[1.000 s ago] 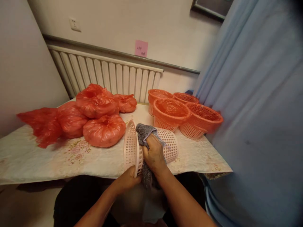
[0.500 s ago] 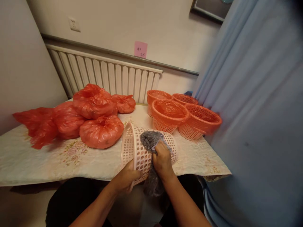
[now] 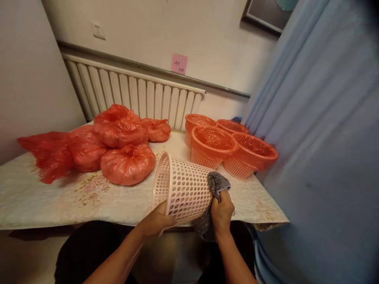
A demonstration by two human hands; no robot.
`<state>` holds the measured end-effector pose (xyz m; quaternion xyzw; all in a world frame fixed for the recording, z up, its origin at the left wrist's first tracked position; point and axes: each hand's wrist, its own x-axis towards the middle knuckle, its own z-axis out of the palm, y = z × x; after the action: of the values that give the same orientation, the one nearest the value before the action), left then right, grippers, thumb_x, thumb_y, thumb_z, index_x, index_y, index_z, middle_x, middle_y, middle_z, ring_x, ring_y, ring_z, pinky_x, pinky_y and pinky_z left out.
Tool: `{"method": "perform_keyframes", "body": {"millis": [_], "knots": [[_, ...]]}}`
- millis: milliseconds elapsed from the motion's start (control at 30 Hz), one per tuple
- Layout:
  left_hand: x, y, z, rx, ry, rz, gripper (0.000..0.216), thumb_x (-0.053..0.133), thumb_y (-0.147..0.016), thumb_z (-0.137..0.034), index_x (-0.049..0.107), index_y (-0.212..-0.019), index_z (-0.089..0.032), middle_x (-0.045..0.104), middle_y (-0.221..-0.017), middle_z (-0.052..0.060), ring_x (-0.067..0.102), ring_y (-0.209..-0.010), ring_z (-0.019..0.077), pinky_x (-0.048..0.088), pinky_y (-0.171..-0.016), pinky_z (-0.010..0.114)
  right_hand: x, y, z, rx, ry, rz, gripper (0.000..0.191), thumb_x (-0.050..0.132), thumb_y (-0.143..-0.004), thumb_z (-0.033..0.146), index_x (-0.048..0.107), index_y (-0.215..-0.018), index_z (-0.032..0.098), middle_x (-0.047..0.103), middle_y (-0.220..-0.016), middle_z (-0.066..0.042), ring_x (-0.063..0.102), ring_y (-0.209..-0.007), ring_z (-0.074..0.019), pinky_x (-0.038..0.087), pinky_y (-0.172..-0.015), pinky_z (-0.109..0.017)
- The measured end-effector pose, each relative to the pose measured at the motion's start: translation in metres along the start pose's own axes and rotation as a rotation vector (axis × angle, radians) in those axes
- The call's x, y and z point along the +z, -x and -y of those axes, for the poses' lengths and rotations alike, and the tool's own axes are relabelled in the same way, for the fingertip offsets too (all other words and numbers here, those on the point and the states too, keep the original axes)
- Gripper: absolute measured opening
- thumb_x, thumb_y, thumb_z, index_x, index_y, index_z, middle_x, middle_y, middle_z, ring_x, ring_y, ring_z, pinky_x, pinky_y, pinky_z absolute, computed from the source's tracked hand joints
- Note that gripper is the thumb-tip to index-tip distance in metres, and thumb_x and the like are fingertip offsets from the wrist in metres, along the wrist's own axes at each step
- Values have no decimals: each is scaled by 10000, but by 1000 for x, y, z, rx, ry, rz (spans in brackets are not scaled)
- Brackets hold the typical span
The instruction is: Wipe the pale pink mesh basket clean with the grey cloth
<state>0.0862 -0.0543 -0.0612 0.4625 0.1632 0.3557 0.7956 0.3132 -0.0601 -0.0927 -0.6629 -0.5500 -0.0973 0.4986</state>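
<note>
A pale pink perforated plastic basket (image 3: 189, 189) lies on its side at the table's front edge, its mouth facing left. My left hand (image 3: 158, 221) grips its rim, thumb on the outside and the fingers hidden inside. My right hand (image 3: 222, 211) is closed on a grey cloth (image 3: 217, 182), pressed against the basket near its base on the right. Part of the cloth hangs below the basket's side.
Several tied red plastic bags (image 3: 128, 163) are piled on the left of the flowered tablecloth (image 3: 94, 193). Several baskets lined with red bags (image 3: 213, 144) stand at the back right. Behind are a radiator (image 3: 133, 86) and, rightward, a blue curtain (image 3: 310, 118).
My right hand has slid the cloth rightward along the basket, from its middle to near its base. My left hand stays on the rim.
</note>
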Motion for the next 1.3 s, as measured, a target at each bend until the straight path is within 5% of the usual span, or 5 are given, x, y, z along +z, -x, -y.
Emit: {"method": "perform_keyframes", "body": {"millis": [233, 400, 733, 933, 1300], "knots": [[-13, -11, 9, -45, -90, -63, 476, 642, -558, -92, 614, -1031, -139, 700, -822, 17, 628, -780, 186, 493, -745, 315, 12, 28, 84, -338, -301, 147, 471, 396, -724, 21, 576, -1121, 197, 623, -1119, -90, 537, -1124, -241, 436, -976, -456], [-22, -14, 10, -105, -169, -182, 287, 624, -566, -100, 585, -843, -162, 502, -516, -93, 400, -439, 59, 316, -437, 188, 27, 13, 102, -466, -305, 140, 460, 408, -708, 10, 576, -1105, 173, 627, -1096, -112, 532, -1128, -257, 442, -981, -493], [-26, -13, 11, -17, -144, 48, 556, 706, -694, -204, 574, -1232, -163, 663, -1199, 96, 601, -1093, 269, 391, -1036, 450, 20, -46, 29, -131, -62, 161, 322, 407, -753, 97, 628, -974, 173, 654, -954, -87, 580, -917, -221, 454, -818, -341], [-38, -8, 20, -34, -242, 104, 585, 621, -669, -86, 586, -1248, -161, 660, -1233, 80, 586, -1149, 275, 359, -1068, 475, 4, -34, -17, 46, 83, 87, 245, 401, -755, 160, 608, -885, 168, 638, -862, -95, 569, -813, -231, 421, -734, -324], [-26, -5, 19, -14, -340, 130, 534, 587, -669, -94, 624, -1198, -152, 704, -1110, 59, 607, -1077, 261, 410, -1022, 439, 14, 28, 55, -163, -186, 28, 316, 391, -750, 64, 594, -944, 210, 637, -945, -82, 579, -965, -249, 462, -862, -419]]}}
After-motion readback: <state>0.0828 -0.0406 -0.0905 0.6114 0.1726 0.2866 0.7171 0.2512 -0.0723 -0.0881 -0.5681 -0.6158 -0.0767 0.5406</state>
